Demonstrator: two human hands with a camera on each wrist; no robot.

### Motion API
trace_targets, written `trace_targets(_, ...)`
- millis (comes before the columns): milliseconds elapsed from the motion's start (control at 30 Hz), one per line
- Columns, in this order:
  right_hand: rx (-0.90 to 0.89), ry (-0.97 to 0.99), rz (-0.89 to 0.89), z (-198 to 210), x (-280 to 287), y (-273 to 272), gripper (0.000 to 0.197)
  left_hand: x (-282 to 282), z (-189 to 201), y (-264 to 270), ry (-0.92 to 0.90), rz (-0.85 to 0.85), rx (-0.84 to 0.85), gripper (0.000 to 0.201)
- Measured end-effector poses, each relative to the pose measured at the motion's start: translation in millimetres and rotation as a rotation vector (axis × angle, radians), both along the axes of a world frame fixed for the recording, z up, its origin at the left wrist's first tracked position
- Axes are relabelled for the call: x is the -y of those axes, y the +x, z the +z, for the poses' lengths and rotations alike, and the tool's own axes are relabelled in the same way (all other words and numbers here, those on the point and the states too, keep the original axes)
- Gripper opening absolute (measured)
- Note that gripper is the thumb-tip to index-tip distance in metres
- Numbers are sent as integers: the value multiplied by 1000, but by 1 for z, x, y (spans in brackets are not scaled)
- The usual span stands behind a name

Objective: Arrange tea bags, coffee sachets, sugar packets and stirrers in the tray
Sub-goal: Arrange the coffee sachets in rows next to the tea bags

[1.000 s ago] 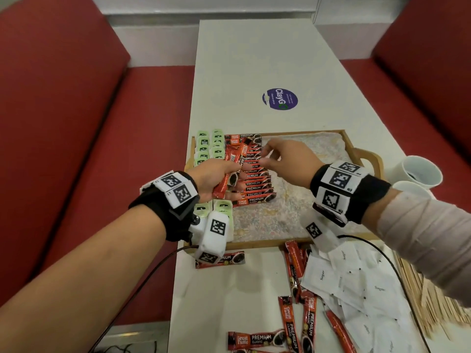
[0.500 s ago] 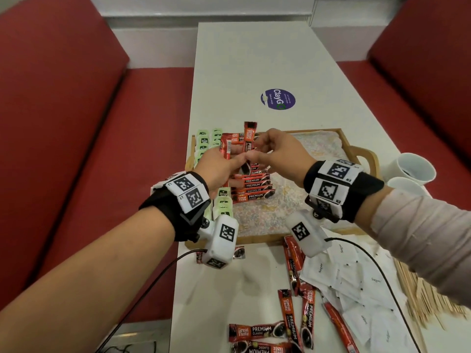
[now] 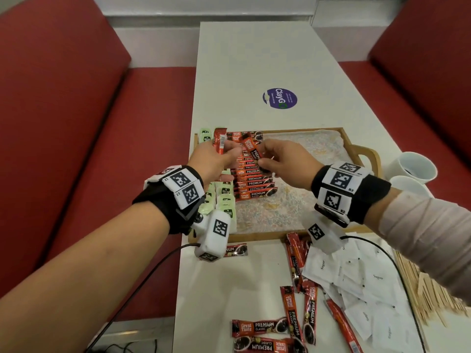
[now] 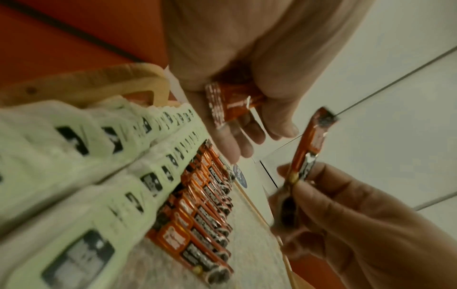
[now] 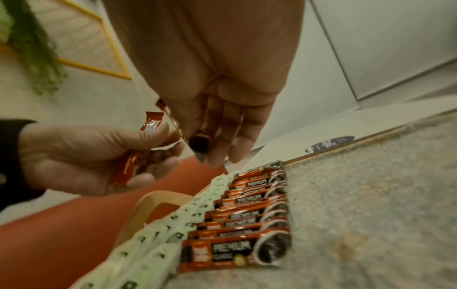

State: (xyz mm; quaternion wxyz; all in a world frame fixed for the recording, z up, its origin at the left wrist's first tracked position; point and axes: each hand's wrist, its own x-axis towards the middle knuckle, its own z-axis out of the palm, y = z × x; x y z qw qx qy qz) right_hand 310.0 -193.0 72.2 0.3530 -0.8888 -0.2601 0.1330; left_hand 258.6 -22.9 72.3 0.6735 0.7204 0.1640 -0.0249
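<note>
My left hand (image 3: pixel 225 152) hovers over the tray's left side and grips a small bunch of red coffee sachets (image 3: pixel 220 142), also seen in the left wrist view (image 4: pixel 232 101). Just to its right, my right hand (image 3: pixel 262 156) pinches a single coffee sachet (image 3: pixel 252 150) by its dark end, tilted (image 4: pixel 309 150). Below them the wooden tray (image 3: pixel 254 236) holds two columns of green tea bags (image 3: pixel 224 197) on the left. Beside these lies a neat row of coffee sachets (image 3: pixel 254 183), also visible in the right wrist view (image 5: pixel 247 211).
Loose coffee sachets (image 3: pixel 293 263) lie on the white table in front of the tray, more at the near edge (image 3: pixel 260 327). A heap of white sugar packets (image 3: pixel 356 284) and wooden stirrers (image 3: pixel 423 286) sit at the right. Two white cups (image 3: pixel 415 166) stand beside the tray's right handle.
Both hands rose from the sachet row and met. The right hand drew one sachet out of the left hand's bunch and now holds it tilted, slightly apart from the left.
</note>
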Motion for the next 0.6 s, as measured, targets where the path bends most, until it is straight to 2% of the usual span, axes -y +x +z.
trace_targets(133, 0, -235, 57, -6, 9, 2, 10, -12, 0, 0, 16, 120, -16, 8)
trace_targets(267, 3, -431, 143, -12, 13, 0, 4, -16, -4, -2, 27, 139, -46, 10)
trace_targets(467, 46, -607, 246, -23, 6, -5, 15, -16, -7, -5, 13, 131, -76, 13)
trace_targets(600, 76, -672, 251, -30, 3, -4, 14, -15, -8, -6, 22, 118, -82, 12)
